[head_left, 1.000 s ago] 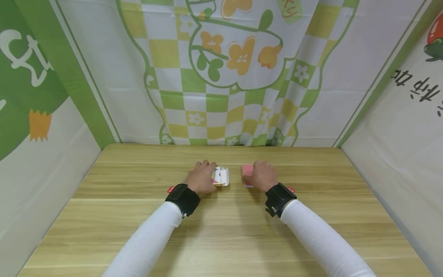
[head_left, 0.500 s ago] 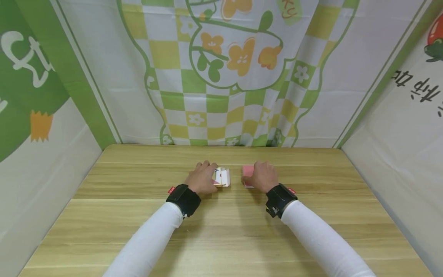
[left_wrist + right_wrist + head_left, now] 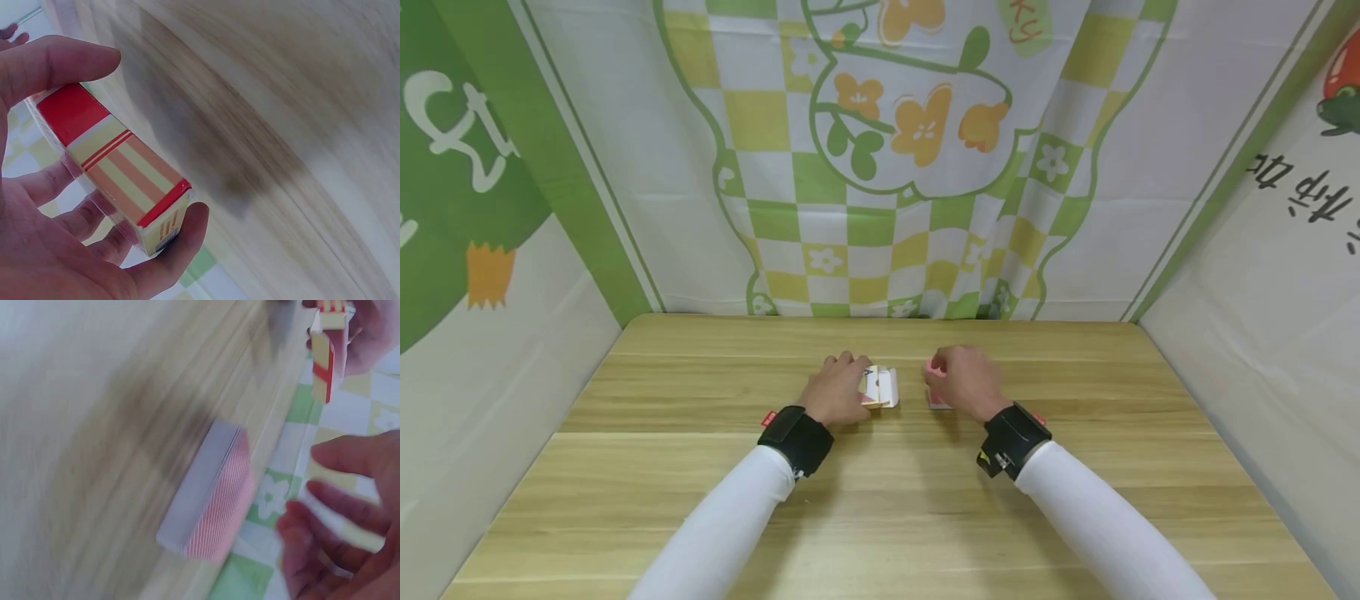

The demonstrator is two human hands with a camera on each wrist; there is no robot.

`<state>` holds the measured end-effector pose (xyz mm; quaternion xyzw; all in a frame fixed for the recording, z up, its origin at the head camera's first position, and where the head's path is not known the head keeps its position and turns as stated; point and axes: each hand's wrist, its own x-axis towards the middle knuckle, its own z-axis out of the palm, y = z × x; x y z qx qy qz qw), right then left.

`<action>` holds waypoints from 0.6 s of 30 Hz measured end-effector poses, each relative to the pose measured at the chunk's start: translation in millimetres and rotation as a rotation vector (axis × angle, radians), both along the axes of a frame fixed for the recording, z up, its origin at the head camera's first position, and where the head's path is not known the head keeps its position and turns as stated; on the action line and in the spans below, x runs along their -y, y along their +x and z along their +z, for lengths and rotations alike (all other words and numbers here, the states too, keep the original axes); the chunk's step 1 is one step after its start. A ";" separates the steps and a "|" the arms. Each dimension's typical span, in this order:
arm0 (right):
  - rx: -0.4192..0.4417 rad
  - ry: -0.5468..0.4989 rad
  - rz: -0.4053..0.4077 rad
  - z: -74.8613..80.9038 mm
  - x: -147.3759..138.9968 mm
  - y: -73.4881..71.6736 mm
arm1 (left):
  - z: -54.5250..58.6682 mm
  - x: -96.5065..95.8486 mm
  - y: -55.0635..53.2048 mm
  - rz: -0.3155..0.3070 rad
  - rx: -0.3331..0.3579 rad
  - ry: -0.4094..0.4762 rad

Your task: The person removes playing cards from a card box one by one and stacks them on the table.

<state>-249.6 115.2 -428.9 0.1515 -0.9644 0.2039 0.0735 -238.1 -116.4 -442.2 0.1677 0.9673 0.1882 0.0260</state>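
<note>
A small card box sits in my left hand at the middle back of the table. In the left wrist view the box has cream, red and orange striped sides, gripped between thumb and fingers. Its flap stands open toward the right. Just right of it lies a deck of playing cards, pink-backed with pale edges, flat on the tabletop. My right hand hovers at the deck and partly hides it in the head view. In the right wrist view its fingers are loosely bent, apart from the deck, holding nothing.
The wooden table ends at a green and yellow checked curtain right behind the hands. Printed cloth walls close in both sides. Both wrists wear black straps.
My right hand has loosened from the deck, its fingers lifting off and the wrist shifting slightly right. The deck stays in place. My left hand keeps the card box almost still.
</note>
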 end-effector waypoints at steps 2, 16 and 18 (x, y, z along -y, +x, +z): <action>0.019 -0.080 0.091 -0.2 3.5 0.2 | -0.4 -0.1 0.5 0.000 -0.002 0.003; 0.187 -0.410 0.265 -5.4 27.1 -4.4 | 4.1 -10.8 4.5 -0.005 -0.064 0.051; 0.199 -0.426 0.240 -7.3 27.8 -6.7 | 5.1 -11.4 4.5 -0.001 -0.062 0.057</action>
